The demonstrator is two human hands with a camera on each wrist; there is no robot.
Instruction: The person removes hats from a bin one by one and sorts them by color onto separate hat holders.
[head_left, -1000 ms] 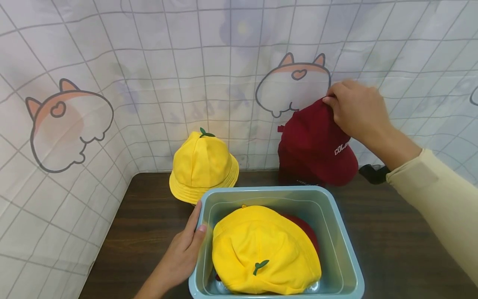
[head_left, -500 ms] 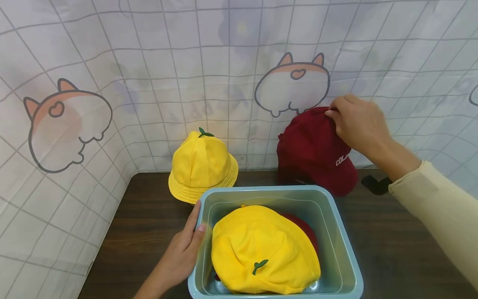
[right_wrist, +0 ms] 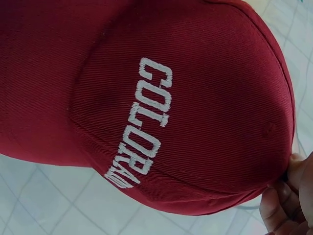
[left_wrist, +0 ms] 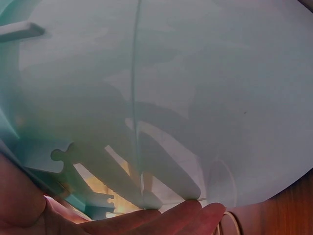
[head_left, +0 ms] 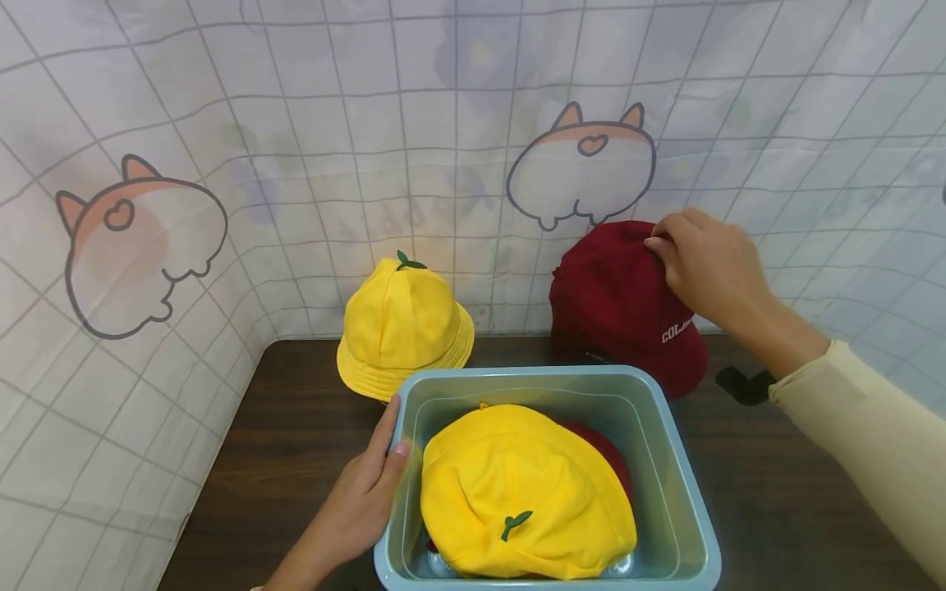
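Note:
My right hand (head_left: pixel 709 258) pinches the crown of a dark red baseball cap (head_left: pixel 621 287) at the back right, close to the wall. White embroidered lettering (right_wrist: pixel 142 122) reads COLORADO on its front in the right wrist view. My left hand (head_left: pixel 358 497) holds the left side of a light blue plastic bin (head_left: pixel 680 468), thumb at the rim. Its fingers (left_wrist: pixel 181 215) lie along the outer wall in the left wrist view. Inside the bin lies a yellow bucket hat (head_left: pixel 525 484) with a green sprout, over a dark red item (head_left: pixel 602 451), mostly hidden.
Another yellow bucket hat (head_left: pixel 402 324) with a sprout stands behind the bin, left of centre. A black curved object (head_left: pixel 742 386) lies by my right wrist. The dark wooden table (head_left: pixel 244 468) meets a hanging white sheet (head_left: pixel 332 139) with grid lines and cartoon animals.
My right hand has lowered the red cap, its brim now further down and nearer the bin. The left hand and bin have stayed in place.

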